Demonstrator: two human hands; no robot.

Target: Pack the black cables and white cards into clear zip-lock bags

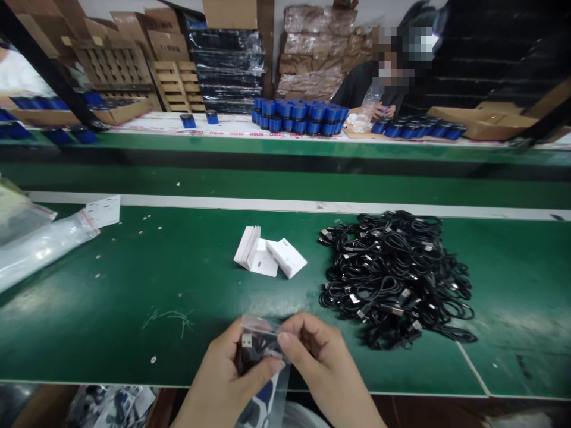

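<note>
Two-handed, pinching a clear plastic zip bag (263, 336) low at 6 o'clock, just above the near edge of a dark green table (111, 333). Holding a bundled black cable (259, 353) against the bag, with a silver USB plug (247, 340) showing at its left side, apparently inside the plastic, though the glare makes that hard to tell. Closing the left hand (225, 374) in a firm grip around the bag's lower left side. Pinching the bag's upper right corner in the right hand (319, 362), that grip nearly shut between thumb and fingers.

Seeing a loose heap of tangled black USB cables (395, 279) at 2 o'clock, well apart from both hands. Spotting small white paper cards (267, 255) fanned out and overlapping at 12 o'clock, between the hands and the far table edge. Noticing clear plastic sheeting (40, 244) at 10 o'clock, touching the table's left side.

Facing a seated co-worker (366, 89) beyond a second table (223, 126), hands around a clear plastic bottle (369, 101), beside massed blue-and-black cylinders (298, 116). Glimpsing wooden pallets (173, 86) and shrink-wrapped cartons (312, 59) behind.
</note>
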